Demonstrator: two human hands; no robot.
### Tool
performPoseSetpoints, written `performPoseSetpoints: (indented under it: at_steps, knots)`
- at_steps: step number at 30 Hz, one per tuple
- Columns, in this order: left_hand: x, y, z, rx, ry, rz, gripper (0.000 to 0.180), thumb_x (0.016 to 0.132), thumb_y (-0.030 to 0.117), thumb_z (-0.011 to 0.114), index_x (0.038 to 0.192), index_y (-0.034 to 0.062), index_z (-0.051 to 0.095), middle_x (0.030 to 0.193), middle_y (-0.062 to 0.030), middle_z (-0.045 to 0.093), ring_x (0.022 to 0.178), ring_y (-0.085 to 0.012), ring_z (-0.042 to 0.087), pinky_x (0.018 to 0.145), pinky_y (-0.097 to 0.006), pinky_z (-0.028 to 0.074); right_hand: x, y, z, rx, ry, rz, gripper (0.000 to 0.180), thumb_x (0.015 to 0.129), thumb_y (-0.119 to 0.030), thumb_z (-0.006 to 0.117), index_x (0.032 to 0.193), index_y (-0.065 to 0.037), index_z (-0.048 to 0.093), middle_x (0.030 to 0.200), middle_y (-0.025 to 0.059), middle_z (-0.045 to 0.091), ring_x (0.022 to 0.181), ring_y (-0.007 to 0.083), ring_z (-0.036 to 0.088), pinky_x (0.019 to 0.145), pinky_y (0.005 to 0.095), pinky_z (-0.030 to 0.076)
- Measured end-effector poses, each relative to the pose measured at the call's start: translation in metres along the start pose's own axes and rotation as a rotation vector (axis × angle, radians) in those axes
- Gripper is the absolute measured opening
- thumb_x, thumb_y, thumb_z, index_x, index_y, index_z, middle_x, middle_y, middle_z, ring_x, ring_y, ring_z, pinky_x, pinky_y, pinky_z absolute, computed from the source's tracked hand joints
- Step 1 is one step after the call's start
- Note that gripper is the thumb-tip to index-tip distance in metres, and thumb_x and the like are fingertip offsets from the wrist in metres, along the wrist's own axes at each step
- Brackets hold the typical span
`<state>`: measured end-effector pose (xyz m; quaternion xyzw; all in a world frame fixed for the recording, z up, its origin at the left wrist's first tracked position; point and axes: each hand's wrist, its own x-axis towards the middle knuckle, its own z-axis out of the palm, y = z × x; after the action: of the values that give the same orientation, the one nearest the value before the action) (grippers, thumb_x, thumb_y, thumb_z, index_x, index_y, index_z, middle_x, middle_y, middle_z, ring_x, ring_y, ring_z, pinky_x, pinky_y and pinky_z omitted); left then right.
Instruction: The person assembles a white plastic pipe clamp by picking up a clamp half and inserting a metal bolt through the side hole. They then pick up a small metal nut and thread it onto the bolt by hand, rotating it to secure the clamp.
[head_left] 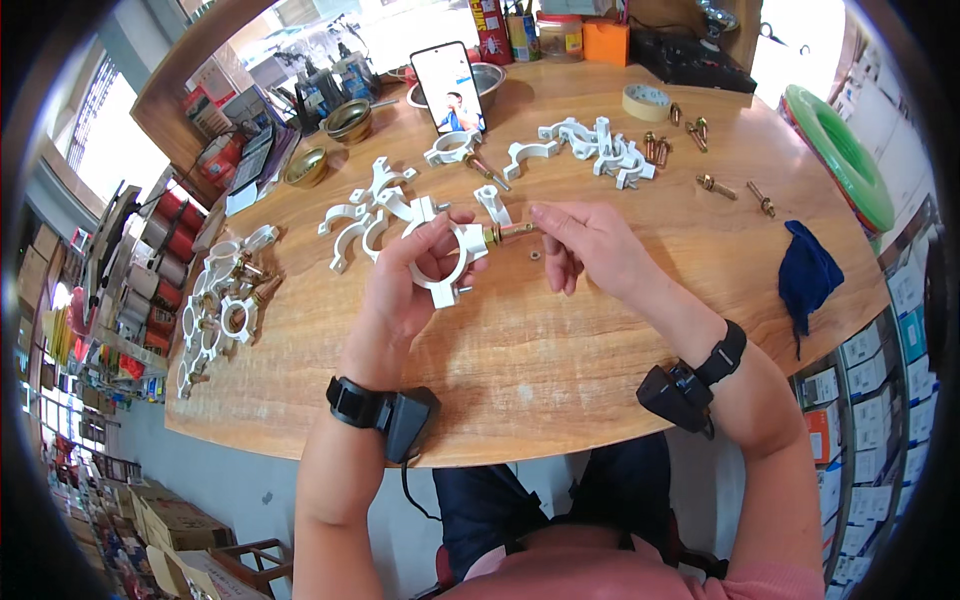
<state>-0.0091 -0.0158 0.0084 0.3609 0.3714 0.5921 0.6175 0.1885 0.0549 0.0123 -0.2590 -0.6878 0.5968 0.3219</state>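
Observation:
My left hand [397,283] is closed on a white ring-shaped pipe clamp [446,291] above the middle of the table. A brass-coloured expansion bolt [508,232] sticks out of the clamp's right side. Thumb and fingers of my right hand [604,248] pinch the free end of that bolt. On the table below it lies a small nut [535,255]. Loose white clamp halves [349,241] are spread just left of and beyond my left hand. At the far left rests a cluster of clamps [207,330] with bolts in them.
Farther back, a phone [448,90] leans upright before a metal bowl, near more clamp parts [600,150]. Several loose bolts [716,186] and a tape roll [646,102] lie at the back right. A dark blue cloth [808,276] sits by the right edge. Small bowls [306,168] stand back left.

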Motion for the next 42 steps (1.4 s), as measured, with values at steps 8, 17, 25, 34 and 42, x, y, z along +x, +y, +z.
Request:
performPoseSetpoints:
  at_steps: [8, 17, 25, 34, 42]
  knots:
    - [-0.001, -0.001, 0.004, 0.085, 0.041, 0.031, 0.034, 0.083, 0.026, 0.046, 0.103, -0.0010, 0.049, 0.092, -0.0121, 0.059, 0.071, -0.0191, 0.058, 0.056, -0.026, 0.045, -0.002, -0.005, 0.002, 0.109, -0.008, 0.202, 0.041, 0.087, -0.035, 0.041, 0.055, -0.009, 0.039, 0.042, 0.0056, 0.045, 0.035, 0.0116, 0.044, 0.035, 0.0216, 0.034]
    - [0.000, 0.001, 0.005, 0.128, 0.095, 0.019, 0.040, 0.085, 0.034, 0.041, 0.105, -0.0005, 0.048, 0.092, -0.0128, 0.059, 0.065, -0.0204, 0.057, 0.052, -0.025, 0.045, -0.005, -0.003, 0.004, 0.274, -0.023, 0.223, 0.035, 0.084, -0.033, 0.045, 0.060, -0.008, 0.043, 0.047, 0.0076, 0.049, 0.036, 0.0152, 0.048, 0.034, 0.0244, 0.035]
    - [-0.001, 0.008, 0.009, -0.118, 0.043, 0.079, 0.046, 0.088, 0.033, 0.038, 0.115, -0.0032, 0.043, 0.104, -0.0154, 0.056, 0.068, -0.0184, 0.057, 0.061, -0.026, 0.048, -0.006, 0.003, 0.006, 0.643, 0.033, 0.118, 0.033, 0.087, -0.034, 0.040, 0.068, -0.008, 0.047, 0.056, 0.0094, 0.054, 0.047, 0.0132, 0.047, 0.044, 0.0230, 0.037]
    - [-0.016, -0.005, 0.063, 0.275, 0.249, 0.081, 0.028, 0.082, 0.029, 0.055, 0.090, 0.0023, 0.057, 0.074, -0.0019, 0.056, 0.050, -0.0074, 0.047, 0.046, -0.019, 0.038, -0.016, -0.001, 0.036, 0.297, -0.001, 0.018, 0.031, 0.089, -0.033, 0.040, 0.083, -0.004, 0.050, 0.068, 0.0041, 0.054, 0.055, 0.0107, 0.053, 0.046, 0.0212, 0.039]
    - [-0.109, 0.060, 0.015, 0.498, 0.508, 0.128, 0.019, 0.083, 0.023, 0.051, 0.084, 0.0037, 0.053, 0.073, -0.0088, 0.061, 0.045, -0.0080, 0.049, 0.041, -0.020, 0.039, -0.036, -0.011, 0.046, -0.043, -0.295, -0.109, 0.023, 0.087, -0.024, 0.047, 0.083, -0.001, 0.052, 0.062, 0.0041, 0.054, 0.055, 0.0088, 0.052, 0.047, 0.0205, 0.039]
